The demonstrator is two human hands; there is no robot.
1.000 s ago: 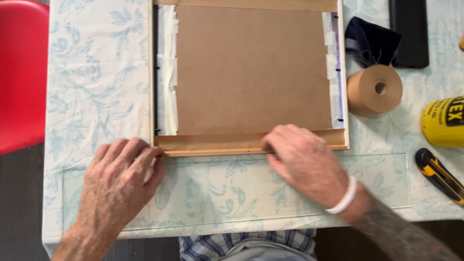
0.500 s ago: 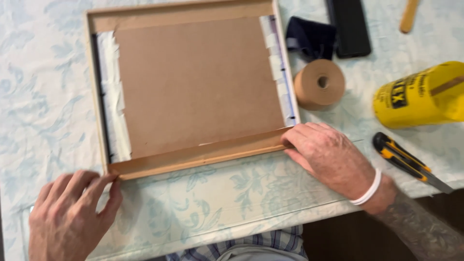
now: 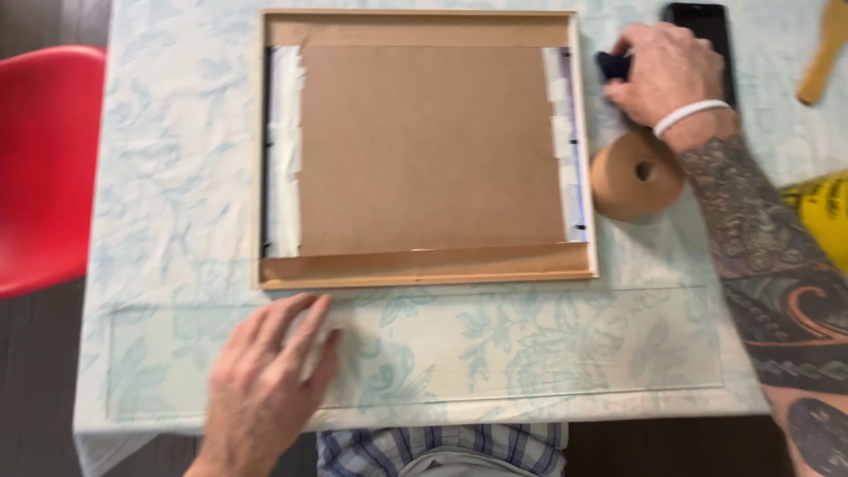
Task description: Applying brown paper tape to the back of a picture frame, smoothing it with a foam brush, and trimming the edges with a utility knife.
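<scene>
Head view, right hand [image 3: 664, 71] on dark cloth [image 3: 611, 64], crumpled, navy

A dark flat phone screen [image 3: 702, 35] lies at one o'clock; a yellow printed container [image 3: 821, 212] sits at three o'clock.

Dark cloth [image 3: 611, 64] mostly hidden under right hand [image 3: 664, 69]; yellow container [image 3: 820, 212] cut off at three o'clock.

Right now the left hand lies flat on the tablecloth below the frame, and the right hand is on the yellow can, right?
Not quite. The head view shows the right hand on a dark blue cloth above the brown tape roll, not on the yellow can. The left hand does lie flat on the tablecloth below the frame.
</scene>
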